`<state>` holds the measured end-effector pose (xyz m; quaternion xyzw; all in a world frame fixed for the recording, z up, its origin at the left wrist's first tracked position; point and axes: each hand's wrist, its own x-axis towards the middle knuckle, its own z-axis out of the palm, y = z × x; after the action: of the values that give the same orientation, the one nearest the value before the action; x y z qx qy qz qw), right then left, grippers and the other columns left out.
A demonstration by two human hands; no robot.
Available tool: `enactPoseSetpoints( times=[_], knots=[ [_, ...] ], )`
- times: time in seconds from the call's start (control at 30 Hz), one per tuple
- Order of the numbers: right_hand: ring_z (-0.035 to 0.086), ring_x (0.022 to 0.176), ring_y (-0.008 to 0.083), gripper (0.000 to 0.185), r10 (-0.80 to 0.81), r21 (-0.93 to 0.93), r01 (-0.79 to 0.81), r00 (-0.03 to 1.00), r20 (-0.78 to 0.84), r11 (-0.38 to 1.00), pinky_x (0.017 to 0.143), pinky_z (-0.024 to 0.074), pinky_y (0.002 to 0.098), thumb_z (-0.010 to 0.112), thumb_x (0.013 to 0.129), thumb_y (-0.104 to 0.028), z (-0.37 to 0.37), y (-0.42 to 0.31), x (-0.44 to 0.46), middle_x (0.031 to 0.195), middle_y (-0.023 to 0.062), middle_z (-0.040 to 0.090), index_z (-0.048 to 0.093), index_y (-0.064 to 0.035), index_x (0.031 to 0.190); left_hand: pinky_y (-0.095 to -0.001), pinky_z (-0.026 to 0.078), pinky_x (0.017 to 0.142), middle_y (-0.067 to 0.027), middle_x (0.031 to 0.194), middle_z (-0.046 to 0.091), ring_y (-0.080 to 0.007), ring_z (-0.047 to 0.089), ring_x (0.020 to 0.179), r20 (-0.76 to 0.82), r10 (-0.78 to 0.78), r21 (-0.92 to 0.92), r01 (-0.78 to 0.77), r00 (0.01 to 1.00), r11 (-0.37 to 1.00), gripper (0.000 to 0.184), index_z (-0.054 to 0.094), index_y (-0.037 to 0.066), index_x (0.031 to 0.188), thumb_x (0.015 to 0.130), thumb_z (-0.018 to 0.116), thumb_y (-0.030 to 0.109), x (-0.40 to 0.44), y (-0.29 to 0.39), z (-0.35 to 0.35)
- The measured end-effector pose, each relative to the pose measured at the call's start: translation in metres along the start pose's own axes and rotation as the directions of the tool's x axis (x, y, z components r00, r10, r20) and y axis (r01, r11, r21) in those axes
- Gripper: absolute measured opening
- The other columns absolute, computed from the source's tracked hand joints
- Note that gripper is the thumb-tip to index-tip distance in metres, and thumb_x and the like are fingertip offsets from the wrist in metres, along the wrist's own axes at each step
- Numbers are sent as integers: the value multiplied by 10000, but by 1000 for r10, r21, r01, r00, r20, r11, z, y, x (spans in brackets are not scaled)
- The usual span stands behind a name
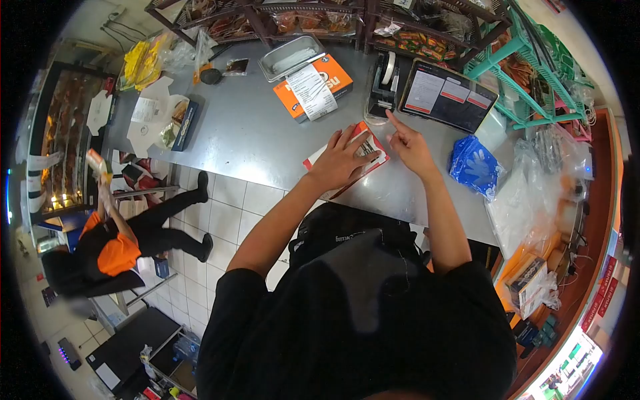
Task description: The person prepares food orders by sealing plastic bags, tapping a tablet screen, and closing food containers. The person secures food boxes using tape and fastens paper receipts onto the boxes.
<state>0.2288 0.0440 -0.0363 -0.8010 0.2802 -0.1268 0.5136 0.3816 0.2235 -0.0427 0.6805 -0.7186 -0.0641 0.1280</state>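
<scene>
My left hand (340, 162) lies with spread fingers across the top of a red and white box (371, 151) near the counter's front edge. The palm and fingers cover part of the box's print. My right hand (411, 148) has its index finger stretched toward the front end of a black tape dispenser (382, 90), the other fingers partly curled. I see nothing held in it. Just behind the dispenser's right side, a tablet (448, 95) with a lit screen leans back. Left of the dispenser is an orange box (339, 75) with a printed receipt (311, 92) on it.
A metal tray (291, 60) sits behind the receipt. Blue packs of gloves (475, 167) and plastic bags (527, 190) lie to the right. An opened white box (148, 119) is at the far left. A co-worker (120, 243) stands left, holding something. Racks (363, 27) line the back.
</scene>
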Motion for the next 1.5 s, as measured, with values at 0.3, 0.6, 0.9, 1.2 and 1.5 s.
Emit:
enactPoseSetpoints(
  times=[0.3,0.6,0.9,1.2,1.5],
  knots=[
    [612,659,273,270,-20,-188,91,938,347,978,636,462,391,624,900,-128,-1,-3,28,711,120,635,511,-60,1136,-544,254,1155,-156,1496,383,-416,297,1414,-70,31,-45,-34,997,998,466,621,305,1304,846,687,255,5,-4,4],
    [530,618,98,160,50,327,-198,911,409,924,551,387,258,687,907,-190,10,44,33,708,-32,576,563,-95,942,-517,244,1168,-46,1475,428,-267,339,1405,3,76,-70,-75,997,995,487,591,247,1334,854,668,239,-3,-7,8],
    [369,514,32,218,404,491,-598,797,449,634,431,251,202,695,928,-307,21,57,14,717,-56,509,582,-122,909,-516,273,1145,-58,1451,460,-284,390,1358,-120,97,-101,-110,988,989,404,634,223,1276,872,636,222,-2,-9,11],
    [469,497,106,186,609,359,-629,772,182,690,424,360,275,696,881,-240,43,75,-3,673,2,562,627,-96,975,-499,311,1126,-113,1326,594,-276,490,1291,-186,149,-253,-194,971,948,257,731,111,1060,875,646,268,-2,-9,-4],
    [672,679,353,661,-43,-448,-182,894,-445,875,651,534,478,631,895,-293,-42,31,5,751,126,679,368,-201,1494,-414,469,972,-206,1025,710,-291,665,1020,-450,-541,-846,-146,710,513,673,697,-70,896,1005,414,530,-61,-54,-22]
  ],
)
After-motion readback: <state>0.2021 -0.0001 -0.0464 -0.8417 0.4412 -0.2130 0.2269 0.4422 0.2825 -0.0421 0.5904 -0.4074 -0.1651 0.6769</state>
